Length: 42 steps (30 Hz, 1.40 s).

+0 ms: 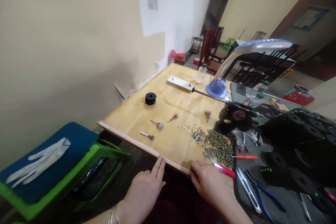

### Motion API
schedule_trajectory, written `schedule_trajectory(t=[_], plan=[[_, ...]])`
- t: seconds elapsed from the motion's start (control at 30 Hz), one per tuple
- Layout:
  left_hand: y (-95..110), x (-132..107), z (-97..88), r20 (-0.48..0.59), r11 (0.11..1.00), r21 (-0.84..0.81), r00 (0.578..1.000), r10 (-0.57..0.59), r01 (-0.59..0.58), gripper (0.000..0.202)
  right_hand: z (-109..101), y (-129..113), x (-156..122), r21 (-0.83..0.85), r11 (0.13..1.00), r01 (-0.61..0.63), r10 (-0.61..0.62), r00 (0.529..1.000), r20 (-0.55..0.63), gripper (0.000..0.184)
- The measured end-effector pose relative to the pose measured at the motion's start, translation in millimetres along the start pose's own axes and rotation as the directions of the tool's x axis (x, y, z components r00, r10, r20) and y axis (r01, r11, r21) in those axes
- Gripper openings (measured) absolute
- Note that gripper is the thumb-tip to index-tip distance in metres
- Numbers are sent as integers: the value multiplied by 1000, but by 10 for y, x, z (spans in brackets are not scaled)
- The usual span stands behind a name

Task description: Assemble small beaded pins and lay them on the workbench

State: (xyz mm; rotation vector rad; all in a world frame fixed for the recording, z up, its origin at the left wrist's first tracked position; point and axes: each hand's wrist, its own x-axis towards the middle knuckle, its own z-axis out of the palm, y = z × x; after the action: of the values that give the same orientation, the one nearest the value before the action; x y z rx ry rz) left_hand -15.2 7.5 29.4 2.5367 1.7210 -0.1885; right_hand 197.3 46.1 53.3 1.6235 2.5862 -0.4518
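Note:
My left hand [145, 190] rests at the near edge of the wooden table [170, 112], its fingers stretched out and touching the ruler strip [136, 142] along that edge; a bracelet is on the wrist. My right hand [208, 182] lies beside it at the same edge, fingers curled down onto the wood, close to a red-handled tool [224, 170]. I cannot make out anything held in it. Just beyond lies a pile of small dark and shiny beads [216, 145].
On the table: a black spool [150, 98], three small tufted pieces [159, 124], a wooden block with pegs [180, 83], a plastic bottle [201, 73], a blue desk lamp [217, 88]. Pliers and scissors [252, 187] and black reels [296, 140] at right. A green stool with a white glove [39, 162] at left.

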Motion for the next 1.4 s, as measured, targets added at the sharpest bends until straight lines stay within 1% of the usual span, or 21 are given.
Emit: schedule_trajectory(t=[0.2, 0.47, 0.57, 0.63, 0.67, 0.73, 0.8, 0.83, 0.87, 0.93, 0.97, 1.0, 1.07, 1.17, 1.23, 1.3, 1.4], plan=[[-1, -2, -21, -23, 1000, 4, 1000, 6, -6, 55, -14, 7, -23, 36, 999, -21, 21, 1000, 5, 17], [4, 7, -89, 39, 1000, -21, 999, -8, 8, 52, 64, 38, -13, 29, 1000, -5, 5, 1000, -18, 15], [-61, 21, -140, 37, 995, -100, 999, -14, 18, 51, 65, 35, -19, 48, 999, -13, 14, 1000, -25, 15], [-117, 39, -189, -6, 982, -190, 1000, -9, 8, 48, 66, 32, -32, 74, 997, -16, 19, 999, -45, 16], [-138, 51, -219, -47, 969, -249, 999, 0, -12, 45, 67, 29, -41, 93, 996, -15, 21, 998, -59, 16], [-146, 84, -290, -158, 915, -393, 987, 28, -89, 39, 65, 21, -62, 146, 989, -13, 27, 996, -90, 17], [-95, 134, -367, -241, 808, -562, 970, 44, -176, 35, 53, 8, -82, 220, 975, -15, 41, 993, -114, 18], [-50, 167, -402, -252, 739, -643, 967, 42, -200, 34, 43, 1, -92, 263, 965, -17, 50, 991, -122, 18], [3, 206, -430, -237, 666, -717, 971, 42, -204, 34, 31, -7, -102, 307, 952, -17, 59, 990, -129, 18], [113, 292, -457, -159, 524, -835, 985, 62, -168, 31, 3, -22, -122, 383, 924, -7, 67, 987, -143, 17], [160, 334, -456, -116, 462, -875, 989, 86, -143, 26, -13, -29, -133, 409, 913, 2, 65, 986, -151, 16], [198, 373, -447, -81, 418, -900, 991, 105, -118, 20, -28, -35, -146, 429, 903, 12, 61, 986, -157, 17], [244, 429, -418, -50, 382, -919, 991, 124, -94, 13, -59, -47, -173, 457, 889, 26, 56, 985, -164, 16], [250, 459, -379, -73, 379, -918, 990, 117, -112, 16, -99, -59, -214, 506, 862, 25, 68, 984, -164, 13], [237, 459, -372, -90, 346, -930, 989, 121, -127, 15, -112, -61, -233, 531, 847, 16, 82, 984, -161, 14], [225, 457, -375, -88, 298, -948, 991, 104, -116, 15, -108, -60, -239, 528, 849, 11, 92, 982, -168, 17], [215, 460, -386, -46, 193, -979, 995, 88, -63, 16, -84, -61, -231, 497, 868, 11, 105, 973, -205, 17]])
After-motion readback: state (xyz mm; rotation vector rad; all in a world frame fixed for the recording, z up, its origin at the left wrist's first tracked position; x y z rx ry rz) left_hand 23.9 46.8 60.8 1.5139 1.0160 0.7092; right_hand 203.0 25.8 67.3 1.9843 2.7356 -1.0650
